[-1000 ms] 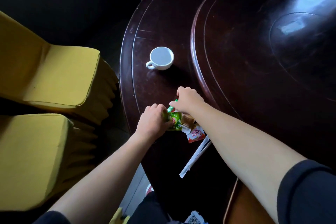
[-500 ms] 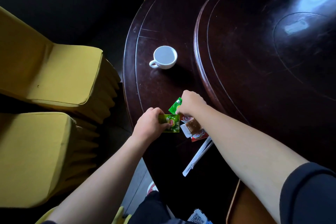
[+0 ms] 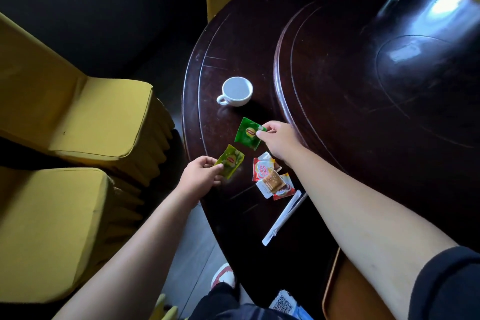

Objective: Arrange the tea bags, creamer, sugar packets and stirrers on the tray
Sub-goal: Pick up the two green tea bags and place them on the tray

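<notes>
My left hand pinches a yellow-green tea bag by its near corner, just above the dark table. My right hand holds a darker green tea bag by its right edge, a little farther away. Between my arms lie red-and-white creamer packets with a brown and white sugar packet on top. Two white paper-wrapped stirrers lie slanted beside my right forearm. A brown wooden tray shows at the bottom right, partly hidden by my arm.
A white empty cup stands beyond the tea bags. The raised round turntable fills the table's right side. Yellow-covered chairs stand at the left, close to the table edge.
My hands have pulled apart, each with one tea bag taken from the pile. The green one moved away and up, the yellow-green one to the left. The creamer and sugar packets are uncovered.
</notes>
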The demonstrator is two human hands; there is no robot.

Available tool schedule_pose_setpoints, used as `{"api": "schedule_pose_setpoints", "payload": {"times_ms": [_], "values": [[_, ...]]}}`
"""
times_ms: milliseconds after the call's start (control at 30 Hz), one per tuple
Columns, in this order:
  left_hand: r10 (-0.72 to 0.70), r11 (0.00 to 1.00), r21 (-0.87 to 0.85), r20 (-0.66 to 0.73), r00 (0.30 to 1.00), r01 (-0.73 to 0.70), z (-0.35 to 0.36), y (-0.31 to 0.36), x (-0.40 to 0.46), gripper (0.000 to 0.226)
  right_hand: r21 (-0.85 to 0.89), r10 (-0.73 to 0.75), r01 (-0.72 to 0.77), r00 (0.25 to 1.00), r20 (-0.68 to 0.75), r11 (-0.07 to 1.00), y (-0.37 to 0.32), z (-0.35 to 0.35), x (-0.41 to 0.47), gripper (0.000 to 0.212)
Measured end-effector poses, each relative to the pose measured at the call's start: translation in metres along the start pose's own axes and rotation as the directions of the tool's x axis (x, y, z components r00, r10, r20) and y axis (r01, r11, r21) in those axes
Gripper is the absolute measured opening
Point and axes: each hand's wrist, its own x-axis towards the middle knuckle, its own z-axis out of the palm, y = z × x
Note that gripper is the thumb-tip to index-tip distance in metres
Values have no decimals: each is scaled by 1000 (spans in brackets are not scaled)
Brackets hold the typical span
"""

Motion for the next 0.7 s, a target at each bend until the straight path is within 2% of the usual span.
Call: {"api": "schedule_pose_setpoints", "payload": {"times_ms": [133, 267, 400, 567, 700], "values": [[-53, 988, -140, 59, 997, 61, 3, 6, -15, 13, 239, 89, -82, 996, -17, 967, 11, -17, -33, 9], [-94, 975, -188, 153, 984, 123, 25, 10, -36, 11, 347, 158, -147, 987, -4, 926, 37, -40, -74, 9], [-109, 984, -110, 245, 963, 140, 61, 7, -59, 10, 414, 221, -188, 975, -32, 891, 81, -62, -116, 3], [-135, 990, 3, 345, 929, 143, 113, -5, -87, 13, 426, 321, -258, 943, -81, 867, 147, -87, -175, 6], [-127, 978, 206, 403, 906, 46, 154, -20, -110, 12, 425, 406, -321, 905, -125, 846, 198, -106, -218, 8]]}}
